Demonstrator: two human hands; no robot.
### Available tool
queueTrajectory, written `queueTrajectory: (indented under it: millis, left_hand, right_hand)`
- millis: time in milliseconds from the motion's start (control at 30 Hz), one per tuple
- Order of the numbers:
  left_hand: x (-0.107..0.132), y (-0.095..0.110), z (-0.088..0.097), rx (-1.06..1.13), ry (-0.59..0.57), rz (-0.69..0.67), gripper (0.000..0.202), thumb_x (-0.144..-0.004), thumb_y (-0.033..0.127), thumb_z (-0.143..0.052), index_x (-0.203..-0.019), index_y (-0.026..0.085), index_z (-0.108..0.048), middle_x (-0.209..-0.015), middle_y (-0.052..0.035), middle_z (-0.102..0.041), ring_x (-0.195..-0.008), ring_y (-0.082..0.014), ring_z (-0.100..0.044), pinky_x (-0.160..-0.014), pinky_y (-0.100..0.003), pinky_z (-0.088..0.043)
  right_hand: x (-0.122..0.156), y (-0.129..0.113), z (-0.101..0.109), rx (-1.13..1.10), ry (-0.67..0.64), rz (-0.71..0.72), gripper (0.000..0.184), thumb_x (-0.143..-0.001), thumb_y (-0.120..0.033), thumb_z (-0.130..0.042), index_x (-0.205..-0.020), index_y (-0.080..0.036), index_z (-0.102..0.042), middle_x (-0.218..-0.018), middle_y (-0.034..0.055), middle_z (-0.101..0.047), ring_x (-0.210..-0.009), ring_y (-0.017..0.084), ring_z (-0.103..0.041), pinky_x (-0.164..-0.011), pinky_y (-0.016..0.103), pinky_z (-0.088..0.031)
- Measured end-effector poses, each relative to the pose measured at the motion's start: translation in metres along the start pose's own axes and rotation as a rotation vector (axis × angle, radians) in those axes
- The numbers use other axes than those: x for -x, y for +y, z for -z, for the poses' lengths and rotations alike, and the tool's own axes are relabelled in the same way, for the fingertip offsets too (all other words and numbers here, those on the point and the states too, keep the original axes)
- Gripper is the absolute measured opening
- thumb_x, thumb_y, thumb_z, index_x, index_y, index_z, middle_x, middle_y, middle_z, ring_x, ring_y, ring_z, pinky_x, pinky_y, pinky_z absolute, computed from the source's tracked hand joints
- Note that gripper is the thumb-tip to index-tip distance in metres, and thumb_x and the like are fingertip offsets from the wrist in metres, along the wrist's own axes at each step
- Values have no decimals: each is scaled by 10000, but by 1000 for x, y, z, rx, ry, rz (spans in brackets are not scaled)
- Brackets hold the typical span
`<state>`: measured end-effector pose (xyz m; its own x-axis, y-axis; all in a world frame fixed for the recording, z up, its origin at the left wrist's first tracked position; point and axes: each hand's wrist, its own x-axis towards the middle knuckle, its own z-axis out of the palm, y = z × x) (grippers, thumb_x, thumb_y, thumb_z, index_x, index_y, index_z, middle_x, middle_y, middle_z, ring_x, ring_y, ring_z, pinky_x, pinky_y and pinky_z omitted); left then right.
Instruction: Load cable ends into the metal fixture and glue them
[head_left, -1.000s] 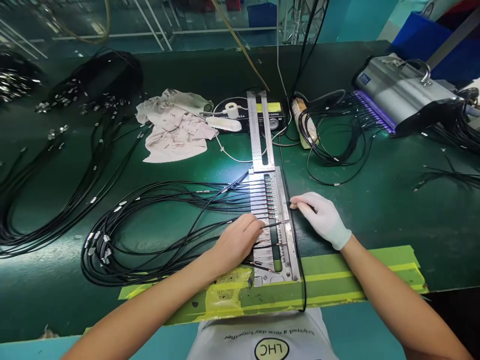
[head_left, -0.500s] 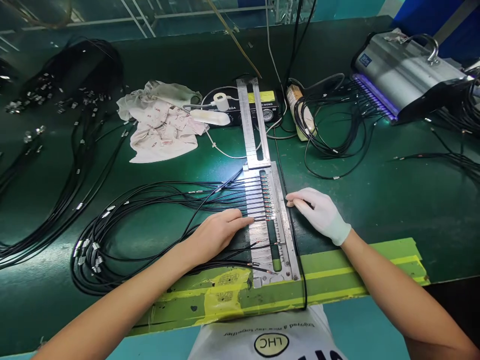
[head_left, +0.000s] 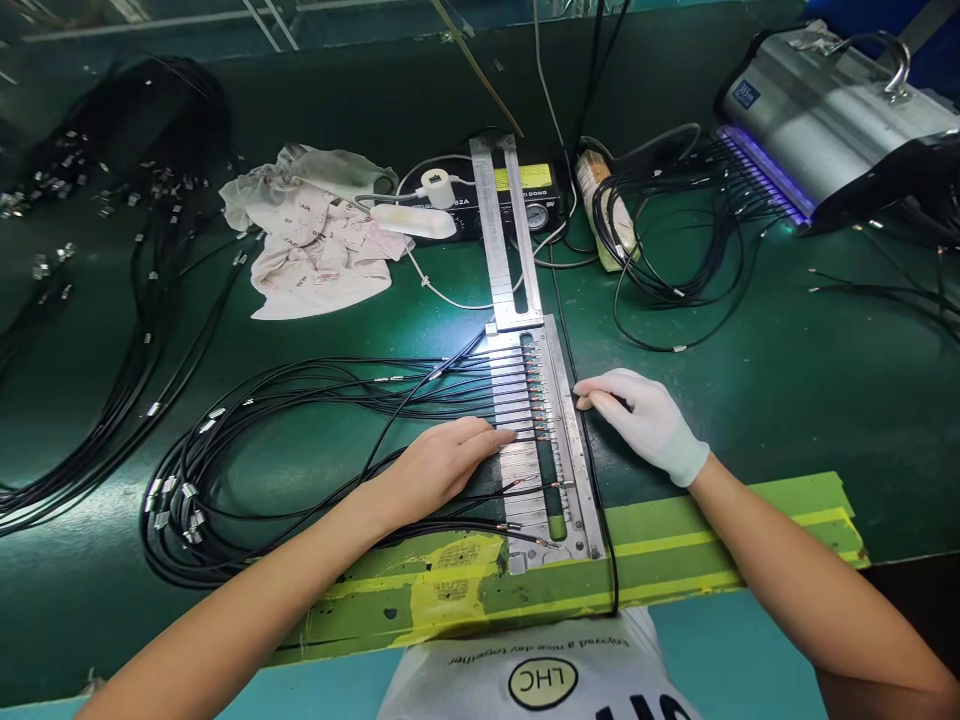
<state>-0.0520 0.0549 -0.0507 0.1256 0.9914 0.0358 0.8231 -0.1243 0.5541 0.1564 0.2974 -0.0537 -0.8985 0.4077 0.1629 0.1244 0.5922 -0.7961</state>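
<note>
A metal slotted fixture (head_left: 523, 500) lies lengthwise before me, with several black cables (head_left: 315, 362) set side by side in its grooves. Their stripped coloured ends reach over the long slot. My left hand (head_left: 442, 462), bare, rests at the fixture's left side, thumb and finger closed on one black cable whose tip shows past the fingertips. My right hand (head_left: 637, 415) wears a white glove with bare fingertips. Its thumb and forefinger are pinched together just off the fixture's right edge, by a long black cord; anything between them is too small to make out. Below, loose cable ends lie across the fixture.
Coiled cables with metallic tags (head_left: 180, 510) lie left, more bundles (head_left: 142, 270) beyond. Behind stand a crumpled cloth (head_left: 322, 250), a black box with a gauge (head_left: 537, 216) and a white tube-like piece (head_left: 412, 221). A silver lamp unit (head_left: 840, 120) glows violet at back right.
My left fingertips have slid slightly right along the fixture with the cable. My right hand keeps its pinch beside the edge. The whole view has shifted a little.
</note>
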Motion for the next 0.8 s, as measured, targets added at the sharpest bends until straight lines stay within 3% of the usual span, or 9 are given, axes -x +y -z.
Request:
queueTrajectory:
  millis: [100, 200, 300, 367, 467, 600, 700, 800]
  left_hand:
    - [6, 4, -8, -116, 102, -25, 362, -997, 99, -404, -1331, 162, -528, -1083, -95, -573, -957, -189, -490, -835, -330, -406]
    - [15, 16, -18, -340, 214, 54, 440, -979, 91, -451, -1391, 229, -519, -1129, -110, -538, -1031, -237, -446, -903, -418, -346]
    - [21, 24, -25, -424, 176, 130, 489, -980, 95, -441, -1456, 207, -459, -957, -82, -530, -902, -217, -417, -843, -411, -307]
    - [22, 24, -29, -374, 118, 129, 494, -986, 94, -417, -1476, 161, -418, -890, -61, -528, -850, -201, -407, -805, -385, -300]
    - [24, 23, -30, -285, 106, 140, 486, -1006, 121, -395, -1488, 182, -389, -896, -52, -535, -852, -193, -420, -776, -360, -295]
    - [29, 36, -27, -139, 118, 210, 462, -1027, 207, -422, -1485, 205, -362, -971, -55, -568, -917, -196, -451, -850, -380, -318]
    - [35, 50, -26, 16, 98, 248, 355, -1017, 282, -487, -1357, 189, -455, -1034, -58, -585, -952, -195, -463, -881, -380, -341]
    - [40, 56, -25, 129, 121, 252, 172, -1021, 230, -466, -1173, 193, -537, -1037, -52, -576, -953, -180, -464, -841, -345, -369]
  right_hand:
    - [0, 0, 0, 4, -4, 1, 181, -1006, -249, -543, -1073, -229, -711, -943, -9, -714, -953, 184, -631, -901, 346, -483]
    - [1, 1, 0, 5, -21, -10, 197, -1011, -272, -534, -1085, -228, -712, -961, 10, -715, -962, 204, -633, -899, 365, -487]
    - [0, 1, 0, 10, -29, -18, 209, -1013, -297, -531, -1086, -229, -714, -972, 19, -716, -967, 215, -632, -898, 377, -488]
    - [-1, 1, -1, 12, -30, -17, 213, -1014, -298, -526, -1088, -229, -714, -970, 18, -716, -963, 214, -633, -895, 376, -487]
    - [-1, -1, -2, 21, -32, -12, 214, -1015, -283, -520, -1092, -232, -713, -956, 7, -716, -952, 203, -636, -899, 368, -481]
    - [2, -1, -4, 45, -34, -36, 211, -1010, -274, -525, -1089, -255, -719, -958, -19, -714, -957, 187, -637, -904, 349, -474]
    - [5, 1, -5, 40, -29, -35, 214, -1005, -281, -530, -1103, -257, -720, -965, -17, -714, -964, 192, -636, -903, 350, -473]
    - [6, 1, -5, 25, -31, -26, 219, -1008, -297, -526, -1097, -247, -720, -951, -5, -716, -964, 202, -638, -903, 356, -473]
